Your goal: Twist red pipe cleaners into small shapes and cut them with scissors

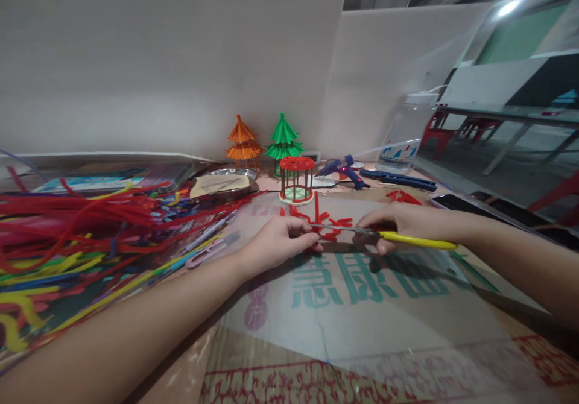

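Over the pale sheet [384, 322] with green characters on the worktable, we hold our two hands a little apart, the scissors bridging the gap. Our right hand [400, 223] is closed around the yellow-handled scissors [418, 240], whose blades point left and reach our left fingertips. Our left hand [280, 244] has its thumb and forefinger brought close together at the blade tips; a red strip [316, 204] stands up just beyond them, though we cannot tell whether we are pinching it. Short red pieces [332, 235] lie scattered under and behind the blades.

Just past these, we see a small round frame [297, 163] with a red top, dark posts and a pale base. Behind it stand a green tower model [284, 142] and, to its left, an orange tower model [242, 142]. A blue glue gun [340, 167] lies to the frame's right, with a clear jar [400, 135] farther along. On our left spreads a blurred heap of coloured strips [67, 229], mostly red and yellow.
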A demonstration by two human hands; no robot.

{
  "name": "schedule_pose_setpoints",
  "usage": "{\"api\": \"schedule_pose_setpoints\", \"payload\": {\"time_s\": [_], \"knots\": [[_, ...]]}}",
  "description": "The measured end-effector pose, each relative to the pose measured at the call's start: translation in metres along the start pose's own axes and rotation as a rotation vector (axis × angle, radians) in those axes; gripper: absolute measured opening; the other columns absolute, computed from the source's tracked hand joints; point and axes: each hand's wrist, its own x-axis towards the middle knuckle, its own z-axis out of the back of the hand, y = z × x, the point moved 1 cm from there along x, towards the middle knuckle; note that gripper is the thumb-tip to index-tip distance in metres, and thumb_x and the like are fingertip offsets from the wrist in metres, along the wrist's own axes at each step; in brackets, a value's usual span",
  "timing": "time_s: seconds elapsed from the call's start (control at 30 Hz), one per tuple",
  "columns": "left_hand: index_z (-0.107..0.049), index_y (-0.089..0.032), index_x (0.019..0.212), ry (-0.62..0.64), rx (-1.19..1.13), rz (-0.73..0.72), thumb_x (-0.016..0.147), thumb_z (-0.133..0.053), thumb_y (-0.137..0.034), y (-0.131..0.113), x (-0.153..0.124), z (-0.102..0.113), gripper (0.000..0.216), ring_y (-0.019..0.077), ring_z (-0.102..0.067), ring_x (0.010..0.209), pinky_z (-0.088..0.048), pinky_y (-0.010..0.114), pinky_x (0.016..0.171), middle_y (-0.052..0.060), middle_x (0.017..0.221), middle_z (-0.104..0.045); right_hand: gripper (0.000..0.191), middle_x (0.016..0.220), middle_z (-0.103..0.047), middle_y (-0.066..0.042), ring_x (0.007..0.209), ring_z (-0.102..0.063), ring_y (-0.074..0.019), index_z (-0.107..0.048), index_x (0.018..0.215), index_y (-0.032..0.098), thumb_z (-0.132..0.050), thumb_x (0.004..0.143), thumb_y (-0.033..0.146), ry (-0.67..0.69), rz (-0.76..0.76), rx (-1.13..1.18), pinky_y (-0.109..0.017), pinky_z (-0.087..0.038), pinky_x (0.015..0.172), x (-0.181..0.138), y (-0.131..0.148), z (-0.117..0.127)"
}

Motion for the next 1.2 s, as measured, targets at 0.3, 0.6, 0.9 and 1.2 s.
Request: {"api": "schedule_pose_setpoints", "payload": {"time_s": [0.3, 0.6, 0.9, 1.2], "knots": [[-0.065, -0.013, 0.075, 0.012, 0.001, -0.014, 0.086, -0.060, -0.029, 0.0007, 0.0002, 0.0004, 0.020, 0.0149, -0.068, 0.075, -0.050, 0.023, 0.071, 0.009, 0.083, -0.076, 0.046, 0.099, -0.070, -0.003, 0.090, -0.063, -0.0249, -0.069, 0.108, 0.021, -0.066, 0.074, 0.053, -0.011, -0.018, 0.011, -0.028, -0.043, 0.071, -0.0006, 0.0028, -0.0002], [-0.063, -0.014, 0.075, 0.014, -0.088, 0.007, 0.083, -0.064, -0.038, 0.0056, 0.0013, 0.0010, 0.025, 0.0172, -0.070, 0.079, -0.052, 0.026, 0.073, 0.009, 0.084, -0.076, 0.042, 0.094, -0.069, -0.004, 0.085, -0.061, -0.0249, -0.069, 0.101, 0.020, -0.066, 0.074, 0.053, -0.010, -0.018, 0.004, -0.029, -0.042, 0.069, -0.0005, 0.0027, -0.0003], [-0.065, -0.014, 0.076, 0.009, -0.056, -0.016, 0.084, -0.063, -0.037, 0.0050, 0.0007, 0.0010, 0.025, 0.0175, -0.070, 0.080, -0.051, 0.027, 0.076, 0.009, 0.085, -0.076, 0.042, 0.091, -0.066, -0.004, 0.082, -0.060, -0.0228, -0.067, 0.103, 0.019, -0.062, 0.079, 0.053, -0.008, 0.042, -0.018, -0.029, -0.042, 0.069, -0.0025, 0.0025, 0.0000], [-0.065, -0.013, 0.077, 0.007, -0.045, -0.009, 0.085, -0.062, -0.035, 0.0034, -0.0004, 0.0006, 0.023, 0.0169, -0.070, 0.079, -0.051, 0.025, 0.075, 0.009, 0.085, -0.076, 0.042, 0.094, -0.068, -0.003, 0.086, -0.061, -0.0242, -0.068, 0.104, 0.021, -0.064, 0.076, 0.053, -0.008, 0.028, -0.017, -0.029, -0.043, 0.070, -0.0010, -0.0012, 0.0002]]}}
